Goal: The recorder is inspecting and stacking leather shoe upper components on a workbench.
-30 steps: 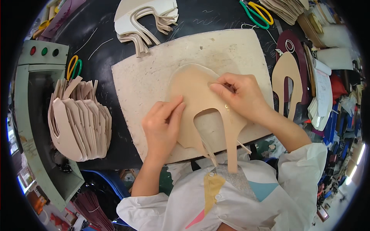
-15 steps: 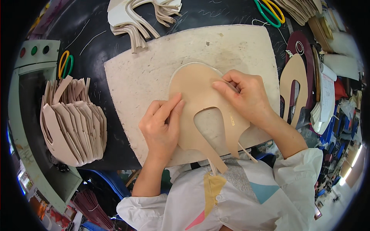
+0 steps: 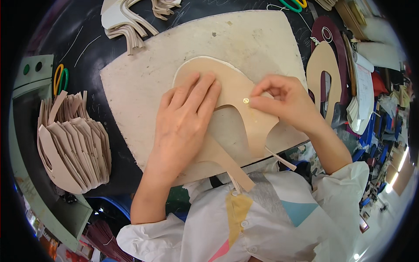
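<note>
A: Change?

B: Left hand (image 3: 185,113) leaves the edge, lies flat on the tan piece (image 3: 238,85), mid-board; likely steadying it. Right hand (image 3: 288,102) sits beside the gold mark (image 3: 245,101), finger-thumb gap narrow; whether it holds anything, cannot tell.

A: Counts?

B: Tan piece under hands, one. Scissors (image 3: 66,81), two: ten and one o'clock. Stacks (image 3: 76,153), three: nine, eleven, one.

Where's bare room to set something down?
The pale board is bare beyond the beige piece and left of the left hand. It's crowded right of the board: another beige piece, a maroon piece, papers.
</note>
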The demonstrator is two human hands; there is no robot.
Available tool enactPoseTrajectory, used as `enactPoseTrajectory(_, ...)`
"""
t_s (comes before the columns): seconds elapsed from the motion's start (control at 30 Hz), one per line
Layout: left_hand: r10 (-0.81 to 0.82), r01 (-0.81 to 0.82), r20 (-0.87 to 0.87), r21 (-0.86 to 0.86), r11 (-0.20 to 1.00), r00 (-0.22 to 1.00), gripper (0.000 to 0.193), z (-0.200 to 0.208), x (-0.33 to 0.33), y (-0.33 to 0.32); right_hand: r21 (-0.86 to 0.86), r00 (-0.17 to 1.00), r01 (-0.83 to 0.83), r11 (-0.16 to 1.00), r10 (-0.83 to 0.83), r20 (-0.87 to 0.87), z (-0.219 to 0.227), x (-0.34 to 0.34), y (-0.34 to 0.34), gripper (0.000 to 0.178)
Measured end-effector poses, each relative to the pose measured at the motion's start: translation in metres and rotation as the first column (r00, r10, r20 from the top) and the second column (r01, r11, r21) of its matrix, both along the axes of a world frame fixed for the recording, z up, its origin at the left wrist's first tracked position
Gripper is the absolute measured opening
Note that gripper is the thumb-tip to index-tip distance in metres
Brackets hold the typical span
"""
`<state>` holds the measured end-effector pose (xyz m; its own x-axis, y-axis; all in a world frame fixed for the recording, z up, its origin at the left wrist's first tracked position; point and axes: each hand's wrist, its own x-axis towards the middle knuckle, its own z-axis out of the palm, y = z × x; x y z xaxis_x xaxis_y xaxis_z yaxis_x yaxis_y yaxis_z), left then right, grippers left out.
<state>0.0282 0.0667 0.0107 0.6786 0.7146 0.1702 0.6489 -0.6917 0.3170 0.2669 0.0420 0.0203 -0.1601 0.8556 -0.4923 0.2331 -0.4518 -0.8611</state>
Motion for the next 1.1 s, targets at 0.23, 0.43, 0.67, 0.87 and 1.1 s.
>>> enactPoseTrajectory(0.23, -0.003, 0.001, -0.041, -0.054, 0.999, 0.999, 0.042, 0.007, 0.005, -0.002, 0.066, 0.969, 0.142, 0.988, -0.153, 0.195, -0.004, -0.005, -0.031, 0.01)
enactPoseTrajectory(0.43, -0.198, 0.2, 0.032, -0.161, 0.966, 0.98, 0.056, 0.0, 0.017, -0.002, 0.22, 0.932, -0.031, 0.975, -0.051, 0.359, -0.006, -0.01, -0.027, 0.012)
enactPoseTrajectory(0.67, 0.073, -0.07, -0.222, 0.019, 0.997, 0.972, 0.05, 0.02, -0.014, -0.016, 0.774, 0.857, 0.139, 0.618, -0.466, 0.219, 0.006, 0.039, 0.03, 0.018)
enactPoseTrajectory(0.87, 0.234, -0.24, -0.118, -0.031, 0.97, 0.965, 0.057, 0.011, -0.029, -0.058, 0.616, 0.753, -0.11, 0.78, -0.339, 0.564, 0.025, 0.026, -0.011, 0.024)
enactPoseTrajectory(1.1, 0.009, -0.028, -0.093, -0.208, 0.978, 0.996, 0.087, -0.005, -0.01, -0.073, 0.83, 0.889, -0.225, 0.511, -0.241, 0.389, -0.021, -0.027, -0.042, 0.025)
